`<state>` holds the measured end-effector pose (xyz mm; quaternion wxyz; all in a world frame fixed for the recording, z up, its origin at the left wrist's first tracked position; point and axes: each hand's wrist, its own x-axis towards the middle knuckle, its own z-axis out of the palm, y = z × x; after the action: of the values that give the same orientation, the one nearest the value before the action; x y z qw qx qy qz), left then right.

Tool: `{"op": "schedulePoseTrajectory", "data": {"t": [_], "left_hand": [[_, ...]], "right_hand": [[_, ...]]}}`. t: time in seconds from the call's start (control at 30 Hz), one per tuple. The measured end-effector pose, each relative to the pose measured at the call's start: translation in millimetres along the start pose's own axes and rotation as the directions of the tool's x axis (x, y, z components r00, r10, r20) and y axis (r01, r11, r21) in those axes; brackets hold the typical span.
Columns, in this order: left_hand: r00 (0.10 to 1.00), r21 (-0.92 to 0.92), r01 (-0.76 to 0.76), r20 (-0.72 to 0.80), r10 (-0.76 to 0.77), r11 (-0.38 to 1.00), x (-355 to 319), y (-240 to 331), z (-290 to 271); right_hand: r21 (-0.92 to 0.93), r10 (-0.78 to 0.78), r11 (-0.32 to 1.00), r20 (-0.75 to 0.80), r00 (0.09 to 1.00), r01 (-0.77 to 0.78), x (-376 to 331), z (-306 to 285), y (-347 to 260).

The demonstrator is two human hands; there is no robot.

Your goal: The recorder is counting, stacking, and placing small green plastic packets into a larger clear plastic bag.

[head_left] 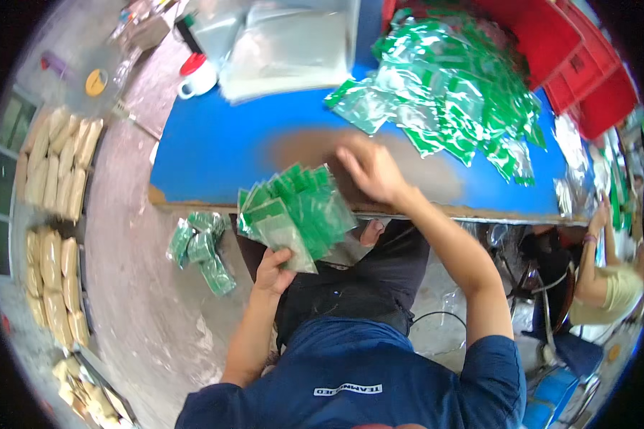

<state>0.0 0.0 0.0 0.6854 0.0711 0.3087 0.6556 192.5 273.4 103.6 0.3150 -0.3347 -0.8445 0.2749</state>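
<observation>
While the left hand (274,270) has its grip closed on a fan of green-and-clear packets (322,207), the right hand (374,170) is at the desk (211,146), grip loosely open, fingers a bit bent, nothing visible in it; cannot tell if it touches the top. Left thumb lies on the lower end of a paler packet (286,239) at the front of the fan. Fan spreads up and right, above the lap, upper part overlapping the desk's near edge in view.

Desk is blue with a brown patch (300,146) by the right hand. Big loose heap of similar green packets (451,86) on its far right, next to red crates (544,36). Far left: stack of clear plastic sheets or bags (286,53), then a white mug (197,80) with red lid near the corner.

Floor, left of the lap: several green bundles (204,247) together. Further left, brown packages (57,164) in rows. Another person (608,289) at far right, partly cut off.
</observation>
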Motion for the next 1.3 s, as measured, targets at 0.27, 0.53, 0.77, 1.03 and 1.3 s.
{"op": "schedulePoseTrajectory", "data": {"t": [0.27,0.53,0.77,1.03,1.3], "left_hand": [[0.994,-0.098,-0.045,0.096,0.054,0.994,-25.5,3.6,-5.4],[0.975,-0.078,-0.121,0.178,0.133,0.990,-28.5,44.3,-2.2],[0.959,0.144,-0.207,0.225,0.171,0.968,48.6,61.8,68.3],[0.848,0.752,-0.530,0.479,0.227,0.392,112.1,79.0,132.5],[0.848,0.767,-0.530,0.493,0.195,0.361,121.5,77.5,128.0]], "right_hand": [[-0.414,-0.234,0.835,0.328,0.915,0.362,-55.0,-2.1,-25.1],[-0.476,-0.445,0.832,-0.262,0.856,0.286,-42.1,-77.2,-18.6],[0.149,0.313,0.936,0.058,0.948,-0.319,-27.6,-71.5,31.4],[0.255,-0.053,0.966,0.088,0.995,0.029,-40.0,-14.0,-22.9],[0.362,0.050,0.931,-0.014,0.999,-0.042,-37.1,2.8,-36.2]]}}
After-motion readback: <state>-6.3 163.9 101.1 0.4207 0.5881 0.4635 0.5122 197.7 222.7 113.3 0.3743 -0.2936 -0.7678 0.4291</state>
